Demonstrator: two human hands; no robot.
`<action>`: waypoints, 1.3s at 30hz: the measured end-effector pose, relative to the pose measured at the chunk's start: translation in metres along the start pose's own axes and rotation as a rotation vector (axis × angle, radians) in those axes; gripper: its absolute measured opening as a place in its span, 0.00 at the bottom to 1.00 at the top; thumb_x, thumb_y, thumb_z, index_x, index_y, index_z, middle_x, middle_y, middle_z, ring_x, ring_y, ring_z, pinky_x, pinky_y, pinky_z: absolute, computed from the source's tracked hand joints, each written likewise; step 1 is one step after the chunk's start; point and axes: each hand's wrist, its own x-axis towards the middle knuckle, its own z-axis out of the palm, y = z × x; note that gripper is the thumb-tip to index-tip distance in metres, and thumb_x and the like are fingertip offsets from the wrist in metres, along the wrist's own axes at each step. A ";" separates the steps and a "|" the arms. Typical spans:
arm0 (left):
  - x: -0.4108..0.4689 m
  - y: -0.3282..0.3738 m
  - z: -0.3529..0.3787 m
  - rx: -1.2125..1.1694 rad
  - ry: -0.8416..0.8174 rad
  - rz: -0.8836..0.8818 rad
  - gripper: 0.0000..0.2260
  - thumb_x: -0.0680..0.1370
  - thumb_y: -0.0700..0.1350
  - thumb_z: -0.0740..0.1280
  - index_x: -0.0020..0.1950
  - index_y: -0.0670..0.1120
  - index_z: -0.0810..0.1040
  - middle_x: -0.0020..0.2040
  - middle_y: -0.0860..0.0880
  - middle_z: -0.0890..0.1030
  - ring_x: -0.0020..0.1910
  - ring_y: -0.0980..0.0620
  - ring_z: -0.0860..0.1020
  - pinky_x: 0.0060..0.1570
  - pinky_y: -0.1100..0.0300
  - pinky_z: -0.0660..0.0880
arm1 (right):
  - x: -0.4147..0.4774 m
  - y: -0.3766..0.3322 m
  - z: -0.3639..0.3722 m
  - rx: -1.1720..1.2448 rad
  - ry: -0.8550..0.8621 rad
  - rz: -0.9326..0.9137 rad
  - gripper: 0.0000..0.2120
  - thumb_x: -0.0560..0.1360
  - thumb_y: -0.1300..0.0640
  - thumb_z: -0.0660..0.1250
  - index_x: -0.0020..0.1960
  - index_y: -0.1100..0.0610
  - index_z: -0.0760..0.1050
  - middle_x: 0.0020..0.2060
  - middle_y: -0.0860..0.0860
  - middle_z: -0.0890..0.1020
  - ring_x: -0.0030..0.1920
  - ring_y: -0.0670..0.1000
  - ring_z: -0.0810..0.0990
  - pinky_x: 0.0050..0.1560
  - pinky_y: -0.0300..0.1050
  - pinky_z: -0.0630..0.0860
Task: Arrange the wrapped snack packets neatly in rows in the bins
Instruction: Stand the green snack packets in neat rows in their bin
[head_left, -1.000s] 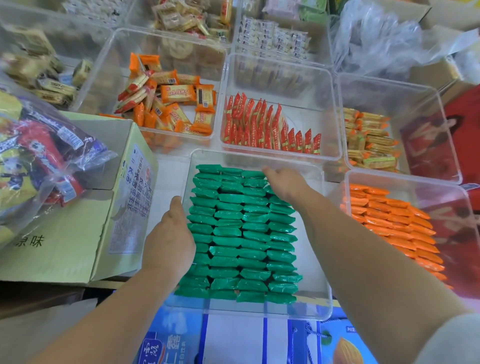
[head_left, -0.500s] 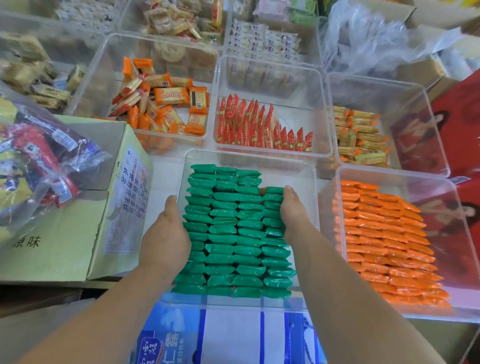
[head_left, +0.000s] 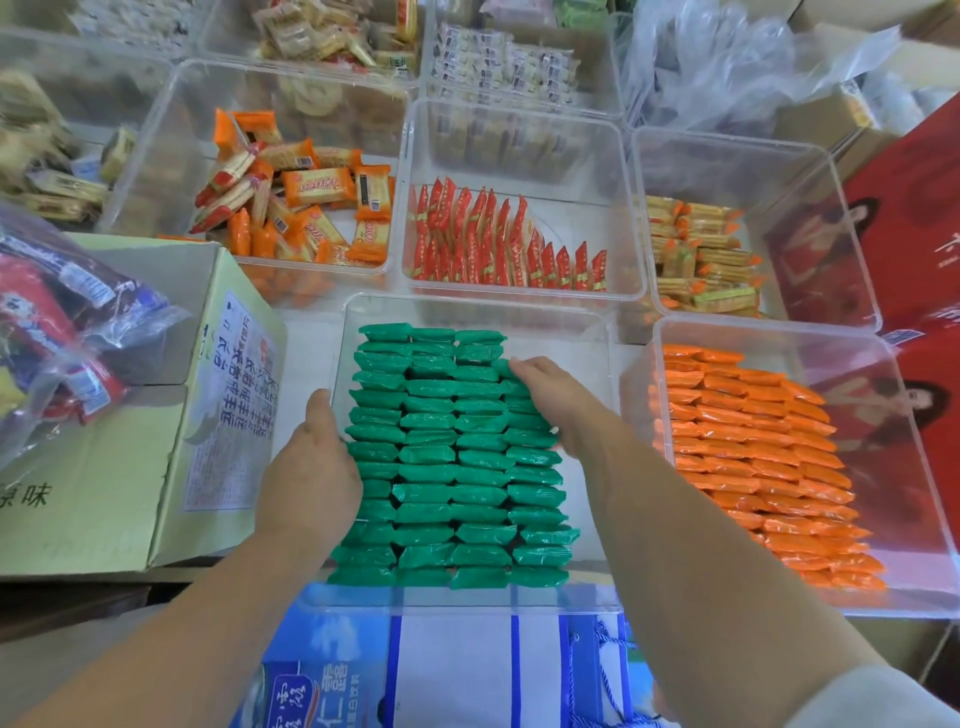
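A clear plastic bin (head_left: 587, 332) in front of me holds green wrapped packets (head_left: 447, 467) lined up in several columns. My left hand (head_left: 311, 467) rests flat against the left side of the green stack, fingers straight. On the upper part of the right column lies my right hand (head_left: 556, 400), its fingers flat on the packets. To the right, another clear bin (head_left: 914, 467) holds orange packets (head_left: 748, 457) in neat rows.
Behind are clear bins with red upright packets (head_left: 498, 249), loose orange biscuit packs (head_left: 296, 208) and yellow packs (head_left: 701, 249). A cardboard box (head_left: 130, 467) with a bag of snacks (head_left: 47, 322) stands at the left. A blue carton (head_left: 447, 675) lies below the green bin.
My right hand moved from the far end of the green stack to its right side, then up onto the upper right column. My left hand stayed against the left side.
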 end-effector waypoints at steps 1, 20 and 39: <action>0.000 0.000 0.000 -0.003 -0.005 -0.003 0.28 0.79 0.36 0.59 0.77 0.47 0.54 0.49 0.44 0.78 0.39 0.43 0.76 0.35 0.50 0.72 | 0.002 -0.005 -0.003 -0.041 -0.007 -0.011 0.13 0.79 0.41 0.62 0.57 0.48 0.73 0.52 0.53 0.82 0.44 0.53 0.83 0.33 0.43 0.79; -0.001 0.006 -0.003 0.033 -0.014 -0.011 0.28 0.80 0.36 0.59 0.77 0.46 0.54 0.48 0.43 0.79 0.38 0.43 0.78 0.36 0.49 0.75 | 0.013 -0.029 -0.001 -0.284 -0.097 0.165 0.09 0.77 0.46 0.60 0.50 0.51 0.72 0.51 0.53 0.80 0.50 0.55 0.80 0.41 0.54 0.76; -0.002 0.005 -0.003 0.057 0.004 0.002 0.28 0.78 0.35 0.60 0.77 0.44 0.55 0.46 0.42 0.77 0.37 0.42 0.75 0.32 0.52 0.68 | -0.008 0.004 0.014 0.175 0.200 0.056 0.32 0.78 0.31 0.55 0.65 0.57 0.74 0.59 0.55 0.81 0.58 0.57 0.80 0.63 0.59 0.77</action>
